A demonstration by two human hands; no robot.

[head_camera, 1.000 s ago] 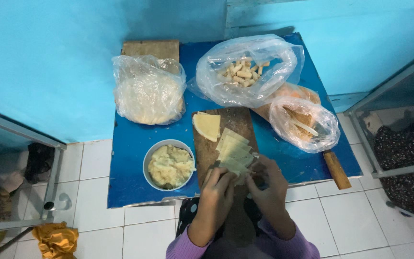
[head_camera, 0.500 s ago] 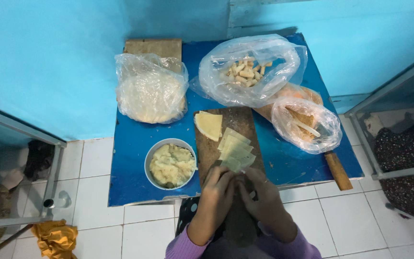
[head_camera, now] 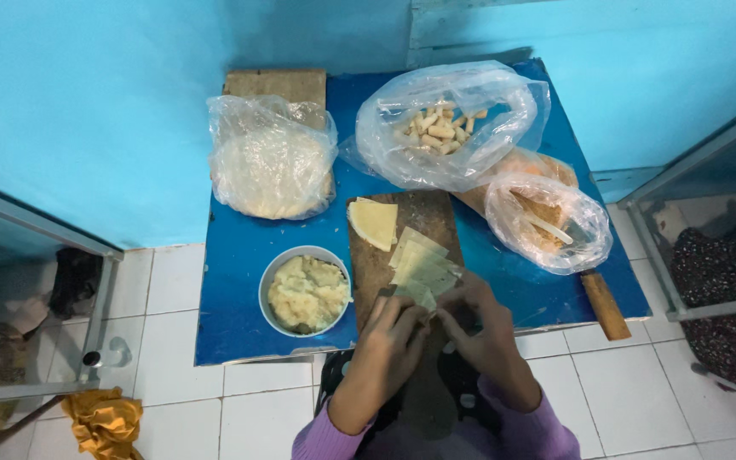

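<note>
Since half a second earlier, the two hands have been drawn closer together at the near end of the cutting board. The left hand and right hand are seen with fingers curled, pinching a pale dough wrapper between them, just below the stack of wrappers. A bowl of filling stands beside the board on the blue table; three plastic bags lie beyond.
</note>
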